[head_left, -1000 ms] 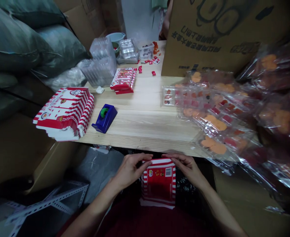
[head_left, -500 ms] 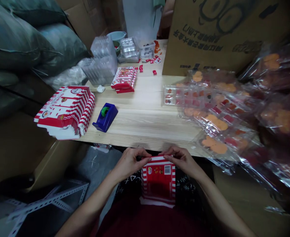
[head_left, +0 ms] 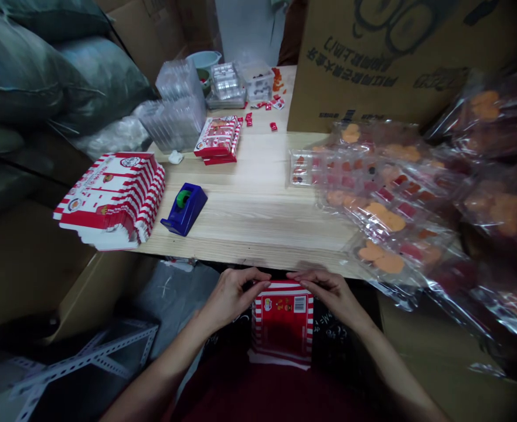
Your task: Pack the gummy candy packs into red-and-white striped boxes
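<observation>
1. Two hands, one box [head_left: 285, 328]: left hand [head_left: 235, 298] and right hand [head_left: 334, 295], each grip pinching its top edge.
2. Box over the lap, by the tabletop [head_left: 250, 220] edge.
3. Probably shaping that edge; next move calls for even finger pressure.

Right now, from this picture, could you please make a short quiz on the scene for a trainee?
1. True or false: the left hand and the right hand both touch the far edge of the red carton with red-and-white striped borders.
2. What lies just left of the blue tape dispenser in the picture?
3. The roll inside this dispenser is: A) orange, B) green, C) black.

Key:
1. True.
2. The stack of red-and-white striped cartons.
3. B.
</observation>
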Tool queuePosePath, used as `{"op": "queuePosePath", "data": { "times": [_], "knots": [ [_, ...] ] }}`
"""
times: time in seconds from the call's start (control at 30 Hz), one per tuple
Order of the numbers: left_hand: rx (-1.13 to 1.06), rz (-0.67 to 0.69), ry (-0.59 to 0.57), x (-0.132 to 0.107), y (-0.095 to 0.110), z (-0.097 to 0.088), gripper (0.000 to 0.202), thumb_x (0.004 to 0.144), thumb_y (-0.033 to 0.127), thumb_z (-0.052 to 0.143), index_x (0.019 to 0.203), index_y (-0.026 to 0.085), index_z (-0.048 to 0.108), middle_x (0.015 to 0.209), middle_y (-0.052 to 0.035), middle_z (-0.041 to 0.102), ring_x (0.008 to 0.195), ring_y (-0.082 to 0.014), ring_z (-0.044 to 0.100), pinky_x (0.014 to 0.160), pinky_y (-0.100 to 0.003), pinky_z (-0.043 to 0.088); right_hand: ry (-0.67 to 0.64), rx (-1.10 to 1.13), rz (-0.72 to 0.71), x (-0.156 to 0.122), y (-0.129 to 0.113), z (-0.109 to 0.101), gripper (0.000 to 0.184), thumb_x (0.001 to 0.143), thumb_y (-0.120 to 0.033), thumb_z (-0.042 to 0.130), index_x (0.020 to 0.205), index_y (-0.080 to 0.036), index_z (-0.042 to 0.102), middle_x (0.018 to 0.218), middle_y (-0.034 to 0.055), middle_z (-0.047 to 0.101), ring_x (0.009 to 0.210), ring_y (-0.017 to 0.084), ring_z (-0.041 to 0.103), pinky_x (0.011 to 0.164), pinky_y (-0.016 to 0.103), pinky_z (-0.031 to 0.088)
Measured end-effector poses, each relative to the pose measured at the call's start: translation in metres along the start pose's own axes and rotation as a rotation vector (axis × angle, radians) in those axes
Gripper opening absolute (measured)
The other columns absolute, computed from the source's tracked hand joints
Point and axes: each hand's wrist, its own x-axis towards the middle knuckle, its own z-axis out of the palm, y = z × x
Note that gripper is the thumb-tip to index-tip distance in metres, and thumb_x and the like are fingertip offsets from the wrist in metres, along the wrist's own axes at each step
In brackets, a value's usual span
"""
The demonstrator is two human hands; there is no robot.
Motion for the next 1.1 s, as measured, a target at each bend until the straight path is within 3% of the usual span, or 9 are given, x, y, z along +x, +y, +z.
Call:
{"op": "queuePosePath", "data": {
  "times": [0.1, 0.23, 0.37, 0.63, 0.8, 0.93, 1.1],
  "knots": [
    [-0.023, 0.077, -0.001, -0.014, -0.002, 0.003, 0.029, 0.099, 0.03, 0.063, 0.126, 0.025, 0.072, 0.127, -0.0056, 0.076, 0.113, -0.0219, 0.073, 0.098, -0.034, 0.058, 0.017, -0.007, -0.008, -0.013, 0.004, -0.003, 0.016, 0.094, -0.039, 0.071, 0.107, -0.033, 0.079, 0.128, 0.0046, 0.076, 0.124, 0.027, 0.067, 0.107, 0.049, 0.052],
    [-0.085, 0.114, 0.069, -0.031, -0.008, 0.019, 0.041, 0.099, 0.023, 0.063, 0.14, 0.027, 0.063, 0.144, -0.0054, 0.065, 0.131, -0.0214, 0.064, 0.111, -0.039, 0.052, 0.071, 0.01, 0.007, -0.022, 0.009, 0.001, 0.017, 0.093, -0.04, 0.071, 0.106, -0.032, 0.08, 0.129, 0.0065, 0.075, 0.122, 0.026, 0.069, 0.103, 0.045, 0.055],
    [-0.154, 0.074, 0.128, -0.034, -0.008, 0.028, 0.038, 0.099, 0.02, 0.062, 0.135, 0.03, 0.066, 0.141, -0.0048, 0.067, 0.13, -0.0217, 0.065, 0.111, -0.042, 0.053, 0.099, 0.009, -0.025, -0.018, 0.008, 0.006, 0.018, 0.093, -0.041, 0.072, 0.104, -0.031, 0.081, 0.123, 0.0077, 0.078, 0.119, 0.026, 0.07, 0.103, 0.044, 0.056],
    [-0.257, 0.043, 0.136, -0.034, -0.002, 0.027, 0.03, 0.1, 0.019, 0.062, 0.123, 0.032, 0.075, 0.138, -0.0045, 0.07, 0.125, -0.0221, 0.068, 0.108, -0.042, 0.054, 0.105, -0.005, -0.094, -0.017, 0.011, 0.01, 0.015, 0.093, -0.035, 0.072, 0.106, -0.03, 0.079, 0.125, 0.0077, 0.076, 0.125, 0.024, 0.067, 0.105, 0.043, 0.054],
    [-0.365, 0.07, 0.191, -0.025, 0.002, 0.008, 0.026, 0.098, 0.016, 0.063, 0.113, 0.029, 0.08, 0.124, -0.0048, 0.077, 0.117, -0.0201, 0.071, 0.102, -0.036, 0.057, 0.179, -0.078, -0.229, -0.018, -0.02, 0.018, 0.013, 0.093, -0.025, 0.072, 0.103, -0.031, 0.078, 0.115, 0.0041, 0.077, 0.111, 0.02, 0.071, 0.093, 0.035, 0.057],
    [-0.355, 0.186, 0.18, -0.021, 0.012, -0.019, 0.028, 0.098, 0.013, 0.063, 0.113, 0.03, 0.079, 0.122, -0.0044, 0.078, 0.116, -0.0188, 0.072, 0.101, -0.033, 0.056, 0.135, -0.174, -0.328, -0.023, -0.057, 0.027, 0.021, 0.096, -0.018, 0.068, 0.108, -0.033, 0.076, 0.121, 0.0035, 0.074, 0.114, 0.02, 0.069, 0.097, 0.035, 0.055],
    [-0.209, 0.194, 0.114, -0.02, 0.008, -0.029, 0.029, 0.098, 0.017, 0.064, 0.121, 0.027, 0.077, 0.128, -0.0076, 0.075, 0.118, -0.021, 0.07, 0.102, -0.035, 0.055, 0.173, -0.109, -0.261, -0.021, -0.058, 0.036, 0.011, 0.095, -0.021, 0.069, 0.098, -0.03, 0.076, 0.113, 0.0033, 0.075, 0.107, 0.02, 0.071, 0.087, 0.032, 0.057]
  ]
}}
